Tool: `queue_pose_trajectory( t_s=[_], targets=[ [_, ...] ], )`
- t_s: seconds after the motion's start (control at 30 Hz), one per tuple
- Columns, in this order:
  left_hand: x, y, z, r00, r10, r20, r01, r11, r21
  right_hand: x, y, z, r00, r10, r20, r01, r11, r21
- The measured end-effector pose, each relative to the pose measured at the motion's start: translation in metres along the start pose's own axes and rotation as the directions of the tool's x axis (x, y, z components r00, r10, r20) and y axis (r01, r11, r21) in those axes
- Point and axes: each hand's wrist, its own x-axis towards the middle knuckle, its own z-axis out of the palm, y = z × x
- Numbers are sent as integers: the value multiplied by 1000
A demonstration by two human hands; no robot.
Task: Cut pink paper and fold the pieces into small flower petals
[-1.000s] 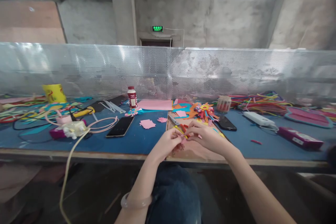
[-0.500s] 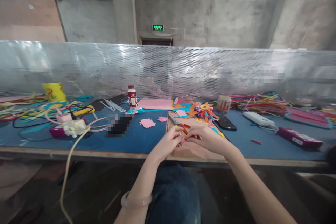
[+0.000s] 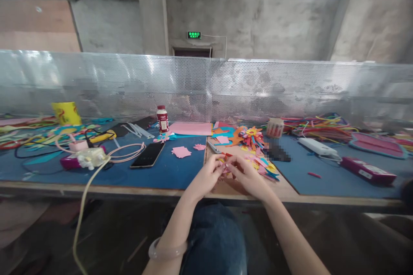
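Note:
My left hand and my right hand meet over the brown board, fingertips pinched together. Between them is a small pink piece, mostly covered by the fingers. Bits of red and yellow show just behind the fingertips. A utility knife lies beyond my left hand. Right of my right hand are cut pieces in yellow, blue and pink. Behind them sits a bundle of orange, red and pink strips shaped like a flower.
Pink squares and a phone lie on the blue mat to the left. A bottle stands at the back. Rightward are a toothpick tub, a white power strip and a purple box. A perforated metal screen runs behind.
My right hand has moved left and turned, its fingertips now against those of my left hand. More of the coloured cut pieces on the right show. My left hand stays nearly in place.

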Motion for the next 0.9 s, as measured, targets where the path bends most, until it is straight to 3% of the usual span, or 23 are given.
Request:
queue_pose_trajectory(
  t_s=[0.1,0.3,0.67,0.9],
  targets=[
    [0,-1,0,1000,17,12,-18,1000,17,-3,5,7,996,81,-27,-77,991,108],
    [-1,0,1,999,30,13,-31,996,86,-3,10,9,992,112,-66,-100,982,163],
    [5,-7,2,999,-40,32,41,998,-48,-5,11,8,983,117,-140,-98,986,135],
    [6,-6,4,999,-6,50,8,999,-45,-4,16,8,983,124,-135,-104,983,149]
  ],
)
